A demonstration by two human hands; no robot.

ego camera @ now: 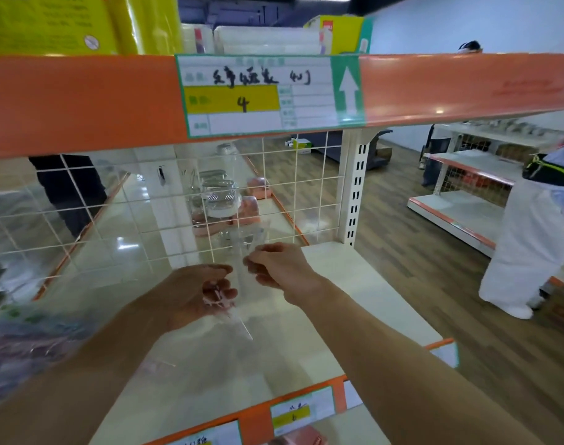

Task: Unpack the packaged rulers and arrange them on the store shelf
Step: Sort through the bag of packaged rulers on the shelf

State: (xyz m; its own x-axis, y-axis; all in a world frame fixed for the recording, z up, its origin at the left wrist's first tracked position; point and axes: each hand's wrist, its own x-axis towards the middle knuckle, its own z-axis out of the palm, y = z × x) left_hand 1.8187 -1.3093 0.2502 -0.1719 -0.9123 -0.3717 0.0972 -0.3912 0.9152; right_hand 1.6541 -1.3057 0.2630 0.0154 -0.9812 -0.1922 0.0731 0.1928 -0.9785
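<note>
Left hand [203,293]: fingers curled, pinching the lower part of the ruler pack [247,239].
Right hand [276,268]: pinches the same pack higher up.
Ruler pack: clear, between both hands above the shelf [354,300], long axis pointing away towards the wire grid [274,187].

Both your bare forearms were stretched forward, with the hands close together. Your left hand [198,292] had its fingers curled around the clear ruler pack [247,240], and your right hand [276,268] pinched it between thumb and fingertips.
</note>
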